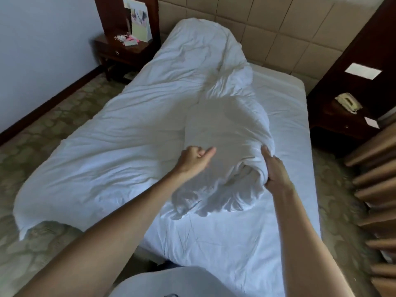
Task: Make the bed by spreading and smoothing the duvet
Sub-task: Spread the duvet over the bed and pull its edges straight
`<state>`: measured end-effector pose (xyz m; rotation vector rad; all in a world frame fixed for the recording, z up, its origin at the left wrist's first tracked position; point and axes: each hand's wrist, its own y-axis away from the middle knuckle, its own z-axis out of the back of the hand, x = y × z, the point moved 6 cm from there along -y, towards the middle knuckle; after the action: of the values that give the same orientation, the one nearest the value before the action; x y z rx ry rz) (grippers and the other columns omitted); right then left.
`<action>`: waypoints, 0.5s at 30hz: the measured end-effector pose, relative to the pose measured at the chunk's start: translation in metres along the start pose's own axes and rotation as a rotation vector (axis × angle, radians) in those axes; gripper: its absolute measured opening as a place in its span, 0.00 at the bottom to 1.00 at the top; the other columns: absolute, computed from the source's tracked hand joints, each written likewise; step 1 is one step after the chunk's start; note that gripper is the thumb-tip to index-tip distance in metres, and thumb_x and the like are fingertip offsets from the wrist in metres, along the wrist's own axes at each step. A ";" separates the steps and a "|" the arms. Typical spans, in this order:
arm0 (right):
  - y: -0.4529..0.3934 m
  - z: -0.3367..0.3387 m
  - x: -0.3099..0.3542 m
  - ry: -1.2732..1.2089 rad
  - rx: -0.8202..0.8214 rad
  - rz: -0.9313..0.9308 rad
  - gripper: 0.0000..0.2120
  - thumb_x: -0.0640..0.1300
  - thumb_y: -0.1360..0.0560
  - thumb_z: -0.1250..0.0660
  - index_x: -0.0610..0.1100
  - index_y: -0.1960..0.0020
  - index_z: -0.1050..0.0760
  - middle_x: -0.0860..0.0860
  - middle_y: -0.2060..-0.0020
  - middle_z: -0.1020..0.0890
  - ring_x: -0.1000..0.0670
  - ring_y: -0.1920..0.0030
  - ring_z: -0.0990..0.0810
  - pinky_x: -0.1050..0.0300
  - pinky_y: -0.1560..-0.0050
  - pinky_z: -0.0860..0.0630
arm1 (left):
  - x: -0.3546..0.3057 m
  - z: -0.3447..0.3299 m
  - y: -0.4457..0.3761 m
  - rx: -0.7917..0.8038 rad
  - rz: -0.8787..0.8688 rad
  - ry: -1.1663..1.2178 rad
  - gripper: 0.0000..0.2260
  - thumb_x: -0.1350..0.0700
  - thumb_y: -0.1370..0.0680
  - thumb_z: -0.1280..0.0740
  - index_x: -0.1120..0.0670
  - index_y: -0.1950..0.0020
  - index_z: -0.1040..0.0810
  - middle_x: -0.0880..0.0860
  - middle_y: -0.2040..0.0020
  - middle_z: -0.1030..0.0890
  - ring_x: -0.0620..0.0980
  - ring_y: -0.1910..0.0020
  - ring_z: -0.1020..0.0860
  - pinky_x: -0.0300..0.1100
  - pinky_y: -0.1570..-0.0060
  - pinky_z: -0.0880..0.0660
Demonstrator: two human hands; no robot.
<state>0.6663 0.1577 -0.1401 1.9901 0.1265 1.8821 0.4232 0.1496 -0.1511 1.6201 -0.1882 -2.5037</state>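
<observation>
The bed (285, 129) fills the middle of the view, its right half bare sheet out to the right edge. Patterned carpet (42, 136) runs along its left side up to the white wall, a broader strip than the one on the right, where a curtain (377, 189) crowds in. The padded headboard (278, 35) closes the far end. The white duvet (128, 125) lies crumpled along the left half, its left edge spilling over the mattress toward the floor, and a folded-back bulge of it sits mid-bed. A dark nightstand (120, 48) stands at far left, another with a telephone (348, 101) at far right. The right hand (275, 170) grips the bulge's near right edge, fingers wrapped into the fabric. The left hand (194, 158) hovers at the bulge's left side, fingers loosely curled, thumb out, holding nothing.
</observation>
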 end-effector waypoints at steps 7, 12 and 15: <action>0.046 0.035 0.025 -0.020 0.112 0.043 0.17 0.47 0.17 0.38 0.34 0.40 0.22 0.37 0.45 0.17 0.39 0.44 0.17 0.42 0.42 0.20 | 0.055 -0.033 0.021 0.046 0.359 -0.035 0.38 0.27 0.31 0.41 0.59 0.38 0.25 0.62 0.41 0.21 0.59 0.42 0.22 0.45 0.53 0.30; 0.038 0.045 0.036 -0.019 0.127 0.032 0.18 0.48 0.17 0.38 0.34 0.39 0.23 0.38 0.45 0.16 0.40 0.44 0.16 0.41 0.41 0.21 | 0.050 -0.072 0.038 0.143 0.420 0.113 0.41 0.30 0.29 0.35 0.48 0.23 0.43 0.51 0.31 0.28 0.52 0.39 0.27 0.50 0.42 0.26; 0.021 0.044 0.031 -0.019 0.199 0.000 0.16 0.50 0.17 0.38 0.37 0.43 0.21 0.40 0.49 0.14 0.41 0.46 0.15 0.44 0.44 0.19 | 0.048 -0.084 0.027 0.176 0.354 0.117 0.48 0.35 0.32 0.26 0.44 0.21 0.51 0.48 0.30 0.33 0.50 0.36 0.29 0.49 0.39 0.26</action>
<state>0.7081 0.1393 -0.1045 2.1360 0.3204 1.9147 0.4822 0.1120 -0.2230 1.6210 -0.6374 -2.1705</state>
